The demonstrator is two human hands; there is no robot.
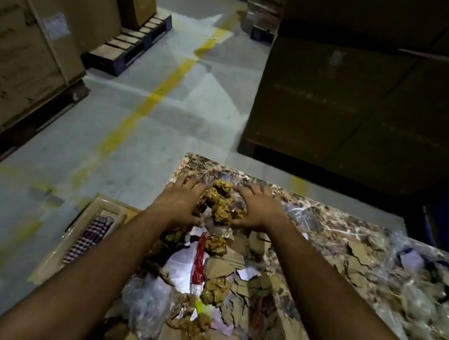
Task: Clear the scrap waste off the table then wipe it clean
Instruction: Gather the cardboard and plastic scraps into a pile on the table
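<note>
Head view: both hands, left [182,204] and right [257,212], spread open, cup a clump of crumpled brown paper scraps [219,203] at the marble worktop's [336,220] far corner; they seem only to press it.

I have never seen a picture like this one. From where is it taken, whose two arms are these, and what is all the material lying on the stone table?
There is no machine here. A person wears a camera on the head, so this single picture looks forward and down along their own bare arms. The left hand and right hand reach to the far end of a brown marble-patterned table and cup a heap of crumpled golden-brown paper wads between them, fingers spread, gathering rather than lifting. Torn cardboard pieces, clear plastic film and white paper scraps cover the table. Beside it on the floor, an open cardboard box holds a checked cloth.
</note>
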